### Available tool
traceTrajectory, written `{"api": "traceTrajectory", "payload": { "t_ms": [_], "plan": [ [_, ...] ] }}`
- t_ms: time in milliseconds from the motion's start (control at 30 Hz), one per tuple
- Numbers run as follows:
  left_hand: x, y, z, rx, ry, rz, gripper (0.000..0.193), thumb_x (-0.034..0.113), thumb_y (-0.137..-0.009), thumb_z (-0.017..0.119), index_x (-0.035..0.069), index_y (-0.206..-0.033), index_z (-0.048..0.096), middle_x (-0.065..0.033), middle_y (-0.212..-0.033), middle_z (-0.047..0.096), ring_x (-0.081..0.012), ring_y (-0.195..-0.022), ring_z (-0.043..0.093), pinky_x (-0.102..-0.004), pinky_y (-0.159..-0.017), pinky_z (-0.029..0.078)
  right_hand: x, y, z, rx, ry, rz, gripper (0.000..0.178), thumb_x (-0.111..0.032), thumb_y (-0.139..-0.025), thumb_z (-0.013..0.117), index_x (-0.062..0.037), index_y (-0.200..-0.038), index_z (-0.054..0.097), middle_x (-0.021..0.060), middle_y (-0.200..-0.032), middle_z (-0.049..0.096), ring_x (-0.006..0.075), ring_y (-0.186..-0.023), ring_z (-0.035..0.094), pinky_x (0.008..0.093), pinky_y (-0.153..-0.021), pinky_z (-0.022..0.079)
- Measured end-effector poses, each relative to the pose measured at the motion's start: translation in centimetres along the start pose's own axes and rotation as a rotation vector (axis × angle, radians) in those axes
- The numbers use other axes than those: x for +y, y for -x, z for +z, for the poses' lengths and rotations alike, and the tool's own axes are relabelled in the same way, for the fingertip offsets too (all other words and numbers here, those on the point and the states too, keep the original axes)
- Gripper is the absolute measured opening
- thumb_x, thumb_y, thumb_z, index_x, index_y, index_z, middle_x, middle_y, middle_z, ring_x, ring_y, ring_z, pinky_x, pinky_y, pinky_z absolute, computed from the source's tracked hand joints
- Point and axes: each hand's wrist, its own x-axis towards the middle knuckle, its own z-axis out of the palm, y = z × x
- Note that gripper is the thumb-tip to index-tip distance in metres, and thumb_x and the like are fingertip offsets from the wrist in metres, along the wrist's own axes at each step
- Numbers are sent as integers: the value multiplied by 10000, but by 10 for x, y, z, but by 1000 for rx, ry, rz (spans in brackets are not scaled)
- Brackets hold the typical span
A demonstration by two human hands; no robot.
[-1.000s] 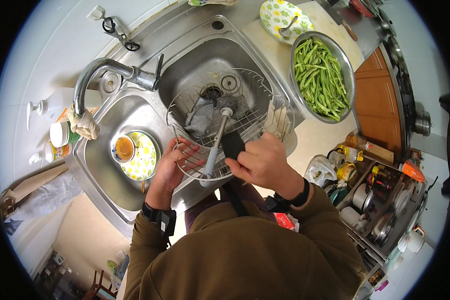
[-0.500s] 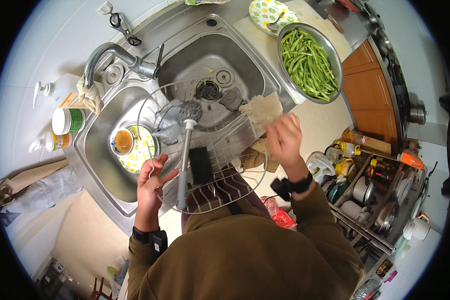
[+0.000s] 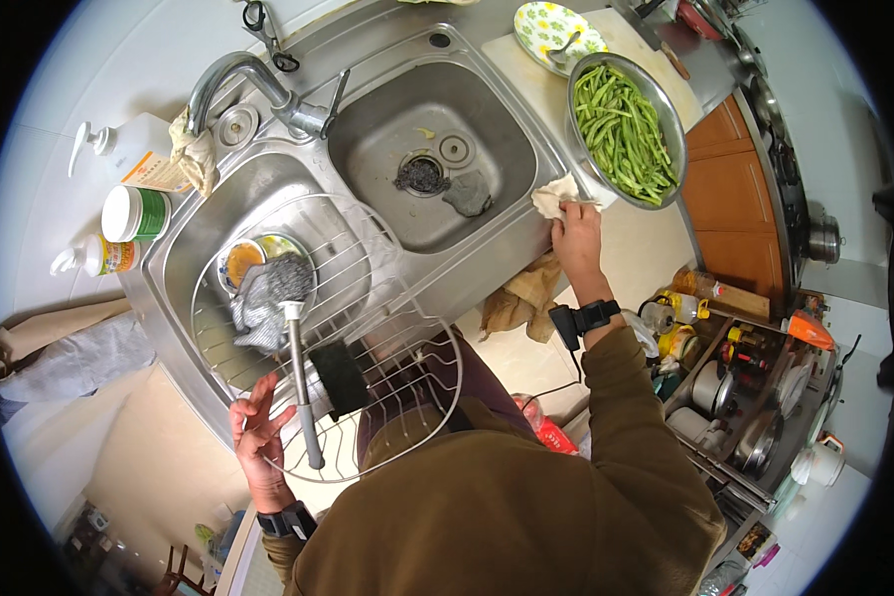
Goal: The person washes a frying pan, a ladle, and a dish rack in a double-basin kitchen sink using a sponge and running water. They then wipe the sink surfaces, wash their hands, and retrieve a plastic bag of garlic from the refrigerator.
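My left hand grips the near-left rim of a round wire rack, which is held over the left basin and the sink's front edge. On the rack lie a crumpled silver-grey cloth, a long-handled brush with a grey scrubbing head, and a dark green scouring pad. At the front right edge of the sink, my right hand pinches a crumpled beige cloth. Beneath the rack, a bowl of amber liquid and a flowered plate sit partly hidden in the left basin.
The right basin holds a grey rag and a drain strainer. A metal bowl of green beans stands on the right counter by a flowered plate with a spoon. A faucet and several bottles line the left; an open drawer is at right.
My left hand has carried the rack with its load left and nearer, uncovering the right basin. My right hand has moved up to the beige cloth and taken hold of it.
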Motion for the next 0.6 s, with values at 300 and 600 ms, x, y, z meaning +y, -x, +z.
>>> {"api": "traceTrajectory", "payload": {
  "t_ms": [300, 600],
  "plan": [
    [-14, 22, -28, 134, 126, 92, 366, -35, -605, 417, 52, -953, 489, -237, -1229, 499, -414, -1280, 340, -435, -829, 556, -99, -88, 24, -447, -47, -224, 338, -328, -742, 678, -39, -912, 643, 144, -920, 622, 342, -881, 592, 418, -752, 480],
    [-35, 29, -23, 264, 95, 107, 267, -8, -635, 525, 62, -889, 482, -254, -1283, 460, -429, -1316, 267, -455, -809, 558, -113, -116, 180, -1114, 533, -357, 382, -364, -643, 777, -72, -879, 706, 114, -909, 677, 280, -854, 648, 401, -721, 518]
  ]
}}
